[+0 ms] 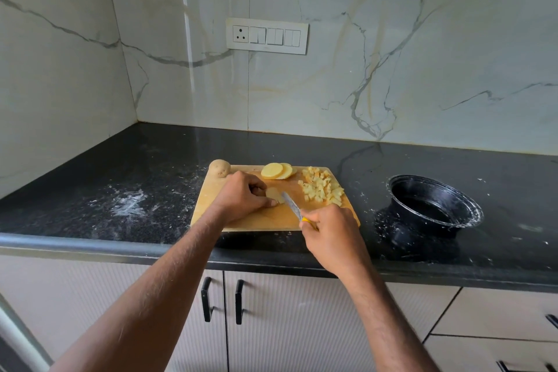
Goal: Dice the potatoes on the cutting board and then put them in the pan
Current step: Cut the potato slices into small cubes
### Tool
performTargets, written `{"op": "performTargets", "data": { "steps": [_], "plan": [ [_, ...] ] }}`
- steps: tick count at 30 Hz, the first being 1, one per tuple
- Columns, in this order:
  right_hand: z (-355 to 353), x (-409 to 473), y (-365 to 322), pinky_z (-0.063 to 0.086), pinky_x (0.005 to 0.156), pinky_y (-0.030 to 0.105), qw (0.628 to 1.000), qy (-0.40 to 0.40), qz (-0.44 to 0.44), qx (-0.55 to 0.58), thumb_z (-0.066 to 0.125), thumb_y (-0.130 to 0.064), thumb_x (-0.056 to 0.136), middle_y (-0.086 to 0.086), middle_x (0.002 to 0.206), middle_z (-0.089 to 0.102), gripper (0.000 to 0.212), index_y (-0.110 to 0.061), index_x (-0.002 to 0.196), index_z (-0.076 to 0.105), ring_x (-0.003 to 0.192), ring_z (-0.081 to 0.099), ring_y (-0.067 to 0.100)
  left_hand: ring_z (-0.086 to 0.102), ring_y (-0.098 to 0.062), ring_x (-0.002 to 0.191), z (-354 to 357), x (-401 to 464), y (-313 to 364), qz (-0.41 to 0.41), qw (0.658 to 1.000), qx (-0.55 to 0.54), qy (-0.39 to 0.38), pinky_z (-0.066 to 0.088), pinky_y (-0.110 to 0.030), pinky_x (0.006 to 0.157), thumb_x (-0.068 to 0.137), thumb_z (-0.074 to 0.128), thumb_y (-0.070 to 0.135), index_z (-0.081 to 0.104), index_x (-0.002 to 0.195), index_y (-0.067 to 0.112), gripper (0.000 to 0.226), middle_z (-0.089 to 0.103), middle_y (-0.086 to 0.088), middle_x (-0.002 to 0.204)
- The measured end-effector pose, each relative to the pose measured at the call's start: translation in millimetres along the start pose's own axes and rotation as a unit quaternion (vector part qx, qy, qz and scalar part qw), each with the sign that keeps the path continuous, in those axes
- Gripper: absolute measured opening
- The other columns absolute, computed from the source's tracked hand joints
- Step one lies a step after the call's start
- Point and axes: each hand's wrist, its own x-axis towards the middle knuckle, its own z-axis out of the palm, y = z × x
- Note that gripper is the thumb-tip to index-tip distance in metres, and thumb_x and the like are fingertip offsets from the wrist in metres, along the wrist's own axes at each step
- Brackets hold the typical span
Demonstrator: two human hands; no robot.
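1. Potatoes are sitting part-diced on the wooden cutting board (265, 217): pale cubes (323, 189) piled, round slices (276, 171) and one whole brown potato (219, 168) waiting.
2. Left hand (241, 196) is pinning a potato slice (273, 194); right hand (330, 235) is gripping the yellow-handled knife (292, 206).
3. Black pan (434, 205) is standing unfilled.

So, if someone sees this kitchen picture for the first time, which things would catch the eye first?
First the two hands in the middle: the left hand holds a potato piece on the wooden cutting board while the right hand grips a knife whose blade touches it. Next, the pile of pale diced potato at the board's right side. Then the black pan further right on the dark counter.
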Motion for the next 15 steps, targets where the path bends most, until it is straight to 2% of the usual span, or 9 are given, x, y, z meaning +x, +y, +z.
{"op": "performTargets", "data": {
  "steps": [2, 3, 5, 6, 8, 10, 15],
  "plan": [
    [5.2, 3.9, -2.6, 0.032, 0.046, 0.010, 1.000, 0.017, 0.004, 0.011, 0.066, -0.023, 0.093, -0.008, 0.111, 0.075, 0.023, -0.011, 0.110, 0.076, 0.050, 0.046, 0.003, 0.064, -0.006, 0.077, -1.0, -0.4, -1.4, 0.001, 1.000, -0.004, 0.008, 0.051, -0.017, 0.067, 0.072, 0.087, 0.040, 0.078, 0.099, 0.017, 0.037, 0.073, 0.007, 0.086],
    [9.4, 6.6, -4.8, 0.039, 0.048, 0.012, 1.000, 0.023, 0.008, 0.011, 0.066, -0.024, 0.093, -0.007, 0.112, 0.075, 0.024, -0.012, 0.113, 0.075, 0.054, 0.050, 0.002, 0.065, -0.005, 0.078, -1.1, -0.2, -1.4, 0.004, 1.000, -0.003, 0.011, 0.051, -0.015, 0.068, 0.074, 0.086, 0.036, 0.079, 0.097, 0.016, 0.031, 0.074, 0.006, 0.088],
    [18.6, 12.3, -10.5, 0.054, 0.058, 0.022, 0.999, 0.031, 0.021, 0.008, 0.067, -0.025, 0.093, -0.004, 0.111, 0.075, 0.026, -0.014, 0.115, 0.074, 0.066, 0.063, 0.008, 0.066, -0.003, 0.077, -1.3, -0.2, -0.7, 0.010, 1.000, -0.001, 0.013, 0.048, -0.010, 0.067, 0.077, 0.084, 0.025, 0.080, 0.095, 0.014, 0.022, 0.077, 0.004, 0.091],
    [23.2, 15.0, -13.3, 0.057, 0.064, 0.025, 0.999, 0.036, 0.026, 0.007, 0.067, -0.025, 0.093, -0.003, 0.112, 0.075, 0.026, -0.015, 0.116, 0.074, 0.075, 0.067, 0.012, 0.065, -0.002, 0.075, -1.3, -0.1, -0.6, 0.009, 1.000, -0.001, 0.012, 0.045, -0.006, 0.065, 0.077, 0.083, 0.021, 0.081, 0.096, 0.014, 0.020, 0.077, 0.004, 0.092],
    [31.9, 19.9, -18.6, 0.058, 0.073, 0.024, 0.998, 0.049, 0.028, 0.009, 0.067, -0.026, 0.094, -0.003, 0.112, 0.074, 0.028, -0.016, 0.120, 0.072, 0.089, 0.069, 0.014, 0.063, 0.000, 0.074, -0.7, 0.8, -1.7, 0.006, 1.000, 0.001, 0.010, 0.042, -0.004, 0.063, 0.078, 0.082, 0.019, 0.081, 0.096, 0.015, 0.019, 0.077, 0.005, 0.092],
    [38.9, 23.2, -22.6, 0.057, 0.075, 0.024, 0.998, 0.049, 0.025, 0.010, 0.067, -0.027, 0.094, -0.002, 0.110, 0.074, 0.029, -0.017, 0.121, 0.072, 0.094, 0.069, 0.015, 0.063, -0.001, 0.075, -0.1, 1.8, -2.3, 0.004, 1.000, 0.006, 0.009, 0.042, -0.006, 0.064, 0.078, 0.083, 0.020, 0.080, 0.098, 0.016, 0.021, 0.076, 0.006, 0.093],
    [48.6, 26.0, -24.5, 0.043, 0.059, 0.018, 0.999, 0.040, 0.026, -0.010, 0.067, -0.028, 0.093, -0.002, 0.092, 0.074, 0.021, -0.020, 0.110, 0.076, 0.079, 0.066, 0.015, 0.063, -0.003, 0.075, 1.8, 4.9, -4.8, 0.005, 1.000, 0.005, 0.012, 0.044, -0.009, 0.065, 0.078, 0.083, 0.021, 0.080, 0.098, 0.016, 0.021, 0.076, 0.005, 0.092]
  ]
}}
